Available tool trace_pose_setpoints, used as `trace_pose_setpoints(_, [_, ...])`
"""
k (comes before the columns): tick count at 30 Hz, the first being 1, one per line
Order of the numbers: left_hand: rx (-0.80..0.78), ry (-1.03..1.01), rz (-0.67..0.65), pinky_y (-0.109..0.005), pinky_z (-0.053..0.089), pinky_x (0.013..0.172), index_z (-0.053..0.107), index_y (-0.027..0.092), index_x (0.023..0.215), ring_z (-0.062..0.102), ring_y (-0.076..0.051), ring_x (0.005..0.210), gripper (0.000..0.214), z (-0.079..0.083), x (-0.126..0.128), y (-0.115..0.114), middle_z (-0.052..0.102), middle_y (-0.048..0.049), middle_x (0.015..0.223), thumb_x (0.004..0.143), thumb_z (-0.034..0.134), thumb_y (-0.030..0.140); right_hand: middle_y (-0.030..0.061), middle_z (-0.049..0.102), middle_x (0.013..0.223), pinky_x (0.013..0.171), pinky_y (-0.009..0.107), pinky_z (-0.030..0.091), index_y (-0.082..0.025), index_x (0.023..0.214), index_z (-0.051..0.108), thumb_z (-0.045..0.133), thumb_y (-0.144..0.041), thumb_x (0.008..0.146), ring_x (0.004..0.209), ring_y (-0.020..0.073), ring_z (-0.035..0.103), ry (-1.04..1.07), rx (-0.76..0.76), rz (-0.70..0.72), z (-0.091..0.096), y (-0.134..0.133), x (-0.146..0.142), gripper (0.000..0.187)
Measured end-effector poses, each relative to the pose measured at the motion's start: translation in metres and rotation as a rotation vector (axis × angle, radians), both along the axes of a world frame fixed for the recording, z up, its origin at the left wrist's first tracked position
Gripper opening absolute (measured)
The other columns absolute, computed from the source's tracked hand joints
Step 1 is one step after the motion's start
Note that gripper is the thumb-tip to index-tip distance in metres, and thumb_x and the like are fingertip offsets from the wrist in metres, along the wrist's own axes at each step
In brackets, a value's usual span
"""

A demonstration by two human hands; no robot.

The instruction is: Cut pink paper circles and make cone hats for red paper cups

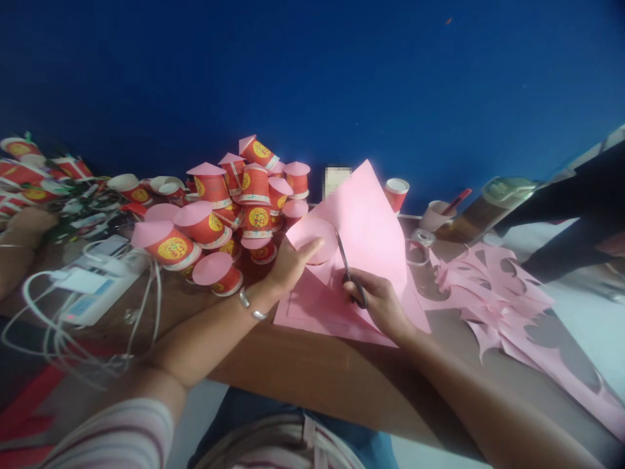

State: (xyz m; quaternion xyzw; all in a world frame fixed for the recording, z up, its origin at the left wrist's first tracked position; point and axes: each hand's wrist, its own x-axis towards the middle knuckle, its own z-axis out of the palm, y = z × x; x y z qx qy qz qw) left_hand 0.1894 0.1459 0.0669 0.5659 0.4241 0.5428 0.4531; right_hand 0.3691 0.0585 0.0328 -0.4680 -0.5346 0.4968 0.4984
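Tabletop (449, 322): your work spreads across it; cups to your left, paper in front, offcuts to your right.
Pile of red cups (256, 221): many carry pink conical tops (208, 169), so I judge a good share of this work done.
Pink scraps (508, 319): heaped at your right, edges bitten into curves; they suggest many rounds are cut.
Pink sheet (374, 221): in front of you, its far part raised to a peak; it lies over more flat pink paper (312, 312), so cutting stock seems to remain.
Bare cup (396, 192): upright behind the sheet, no pink top; judged as left to do.
Right hand (375, 296): forearm comes in from your lower right, fingers curled around the scissor handles.
Left hand (295, 264): arm reaches forward and inward; grip pinching the sheet, thumb on top, fingers mostly hidden.
Scissors (344, 253): blades point away from you at the round's right edge; cannot tell how far apart they stand.
Pink round (317, 234): between left thumb and blades; judged partway through cutting, with a squared corner beyond its left side.
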Motion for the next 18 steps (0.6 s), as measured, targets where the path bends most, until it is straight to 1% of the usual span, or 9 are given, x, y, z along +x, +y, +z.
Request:
trace_pose_setpoints(5, [-0.015, -0.007, -0.003, -0.045, 0.051, 0.105, 0.072, 0.011, 0.105, 0.071, -0.029, 0.108, 0.047, -0.0025, -0.0009, 0.0012, 0.078, -0.0128, 0.108, 0.073, 0.085, 0.044, -0.0003, 0.056, 0.066, 0.057, 0.027, 0.044, -0.016, 0.101, 0.076, 0.072, -0.063, 0.086, 0.061, 0.0136, 0.05, -0.02, 0.003, -0.001, 0.002, -0.0002, 0.0, 0.05])
trace_pose_setpoints(10, [0.007, -0.023, -0.05, -0.043, 0.052, 0.103, 0.073, 0.012, 0.105, 0.071, -0.027, 0.104, 0.043, -0.0068, -0.0019, 0.0043, 0.078, -0.0103, 0.105, 0.076, 0.084, 0.042, -0.0004, 0.055, 0.066, 0.057, 0.027, 0.044, -0.016, 0.101, 0.076, 0.072, -0.064, 0.086, 0.061, 0.0135, 0.05, -0.035, 0.007, -0.006, 0.0016, -0.0008, 0.0007, 0.05])
trace_pose_setpoints(14, [-0.011, -0.034, -0.057, -0.042, 0.053, 0.101, 0.073, 0.013, 0.102, 0.071, -0.027, 0.103, 0.041, -0.0076, -0.0019, 0.0047, 0.078, -0.0102, 0.106, 0.075, 0.084, 0.042, -0.0001, 0.056, 0.064, 0.057, 0.028, 0.045, -0.016, 0.096, 0.076, 0.07, -0.064, 0.087, 0.061, 0.0137, 0.05, -0.05, 0.01, -0.005, 0.0038, -0.0016, 0.0008, 0.05])
trace_pose_setpoints(18, [-0.032, -0.038, -0.051, -0.041, 0.053, 0.1, 0.073, 0.013, 0.104, 0.071, -0.027, 0.102, 0.044, -0.0072, -0.0022, 0.0049, 0.078, -0.0101, 0.105, 0.074, 0.085, 0.042, 0.0001, 0.056, 0.064, 0.057, 0.028, 0.044, -0.016, 0.093, 0.077, 0.07, -0.064, 0.087, 0.061, 0.0136, 0.05, -0.052, 0.017, -0.007, 0.0063, -0.0021, 0.0006, 0.049])
